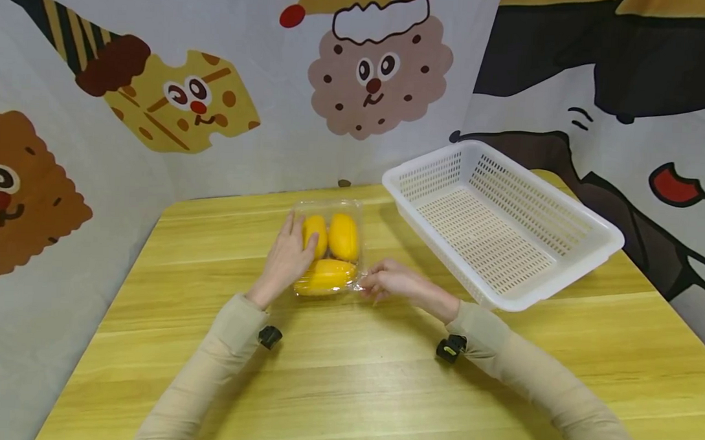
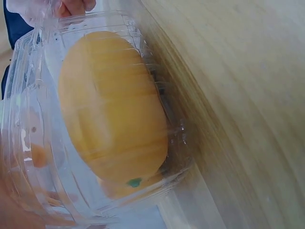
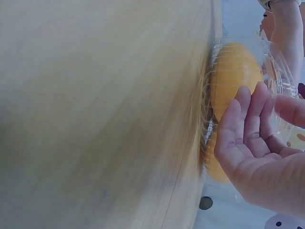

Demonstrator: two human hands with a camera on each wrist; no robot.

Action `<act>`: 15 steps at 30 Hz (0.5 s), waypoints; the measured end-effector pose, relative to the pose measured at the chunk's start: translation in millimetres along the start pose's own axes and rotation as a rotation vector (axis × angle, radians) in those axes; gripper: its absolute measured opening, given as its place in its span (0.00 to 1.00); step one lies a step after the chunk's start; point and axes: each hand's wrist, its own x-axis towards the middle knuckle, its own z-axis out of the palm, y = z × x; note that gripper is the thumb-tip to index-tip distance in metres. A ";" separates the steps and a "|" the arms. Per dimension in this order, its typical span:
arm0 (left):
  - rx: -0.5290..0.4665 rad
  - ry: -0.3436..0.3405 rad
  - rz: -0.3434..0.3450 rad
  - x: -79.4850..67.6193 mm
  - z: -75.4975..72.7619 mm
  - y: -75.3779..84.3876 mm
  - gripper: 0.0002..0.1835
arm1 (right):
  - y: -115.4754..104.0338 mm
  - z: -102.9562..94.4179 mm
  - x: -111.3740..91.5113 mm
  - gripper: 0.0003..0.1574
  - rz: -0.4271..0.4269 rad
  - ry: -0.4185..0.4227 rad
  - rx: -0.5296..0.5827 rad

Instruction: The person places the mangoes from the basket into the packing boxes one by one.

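Observation:
A clear plastic clamshell box [image 1: 330, 205] lies on the table with three yellow, mango-like oval fruits inside: one on the left [image 1: 315, 235], one on the right [image 1: 343, 236] and one across the front [image 1: 326, 276]. The front fruit fills the left wrist view, a small green spot [image 2: 135, 182] at one end. My left hand [image 1: 287, 253] rests on the box's left side, fingers fairly straight. At the front right corner, my right hand [image 1: 392, 281] pinches the box's edge between thumb and fingers. The right wrist view shows this hand [image 3: 259, 143] with its fingers bent beside the box wall.
A white slotted plastic basket [image 1: 439, 239] stands to the right of the box. Nothing shows inside it. The wood-grain table [image 1: 335, 375] extends toward me, and a printed cloth [image 1: 266, 23] with cartoon figures hangs behind it.

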 end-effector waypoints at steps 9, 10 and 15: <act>0.015 0.009 0.005 0.2 0.1 1.3 0.35 | -7.9 -10.9 -2.4 0.22 0.012 -0.023 -0.212; 0.018 0.011 0.008 0.3 -0.1 1.3 0.35 | -11.6 -13.6 -3.8 0.24 0.007 0.007 -0.290; 0.088 0.028 0.044 0.5 -3.0 5.1 0.33 | -32.8 -25.3 -8.1 0.23 -0.125 0.333 -0.582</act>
